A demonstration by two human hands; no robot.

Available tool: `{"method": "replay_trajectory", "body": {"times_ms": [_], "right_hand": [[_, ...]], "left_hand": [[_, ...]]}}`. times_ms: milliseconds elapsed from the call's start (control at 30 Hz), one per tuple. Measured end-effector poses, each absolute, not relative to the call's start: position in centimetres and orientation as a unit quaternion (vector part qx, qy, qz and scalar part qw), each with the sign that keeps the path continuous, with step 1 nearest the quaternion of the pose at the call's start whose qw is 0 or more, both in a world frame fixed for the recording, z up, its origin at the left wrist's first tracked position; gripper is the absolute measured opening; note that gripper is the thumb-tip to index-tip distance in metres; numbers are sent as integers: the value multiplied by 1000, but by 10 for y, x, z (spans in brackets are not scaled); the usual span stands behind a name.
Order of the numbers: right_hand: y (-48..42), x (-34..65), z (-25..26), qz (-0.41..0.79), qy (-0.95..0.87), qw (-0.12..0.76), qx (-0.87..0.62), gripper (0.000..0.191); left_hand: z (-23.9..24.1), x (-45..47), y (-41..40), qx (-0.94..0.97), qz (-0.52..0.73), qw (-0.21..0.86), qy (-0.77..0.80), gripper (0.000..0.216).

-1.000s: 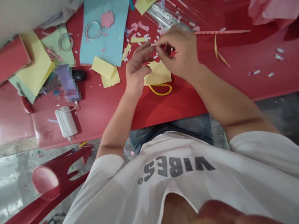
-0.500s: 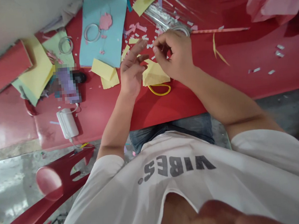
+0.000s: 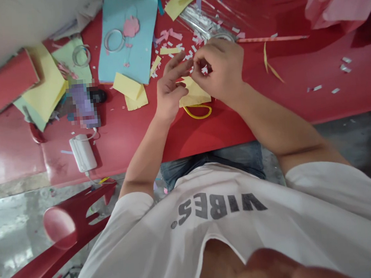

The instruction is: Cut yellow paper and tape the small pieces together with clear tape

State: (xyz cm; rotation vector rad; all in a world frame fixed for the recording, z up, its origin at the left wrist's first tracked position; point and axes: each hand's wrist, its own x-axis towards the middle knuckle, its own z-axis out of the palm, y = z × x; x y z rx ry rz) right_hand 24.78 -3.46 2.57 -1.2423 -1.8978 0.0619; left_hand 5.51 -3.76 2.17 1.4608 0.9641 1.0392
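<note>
My left hand (image 3: 171, 86) is raised over the table with its fingers apart, the fingertips close to my other hand. My right hand (image 3: 220, 65) is closed, thumb and index finger pinched together; whatever may be in the pinch is too small to make out. Beneath both hands lies a yellow paper piece (image 3: 197, 91), partly hidden. A yellow loop handle (image 3: 199, 115) sticks out from under its near edge. Just beyond the right hand sits a roll of clear tape (image 3: 224, 36), half covered by the knuckles.
At the left lie a blue sheet (image 3: 128, 62) with a silver ring (image 3: 114, 40) on it, folded yellow paper (image 3: 130, 90) and a white power bank (image 3: 83, 153). A pencil (image 3: 274, 38) rests at the right. Paper scraps (image 3: 171, 34) litter the red table (image 3: 191, 134).
My left hand has moved right, its fingertips now nearer the right hand's pinch. The right hand has shifted slightly right and stays pinched.
</note>
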Motion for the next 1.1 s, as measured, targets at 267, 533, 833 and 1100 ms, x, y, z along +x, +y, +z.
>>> {"method": "replay_trajectory", "body": {"times_ms": [267,533,833,1100], "right_hand": [[-43,244,34,85,-724,463,-504,19],[-42,241,35,160,-694,500,-492,15],[-42,234,30,168,-676,542,-471,11],[-44,236,38,177,-673,553,-458,14]], "left_hand": [[24,62,-44,607,447,526,394,62],[19,65,-46,633,427,499,411,72],[19,68,-50,679,423,428,420,74],[21,67,-53,693,404,441,403,81]]}}
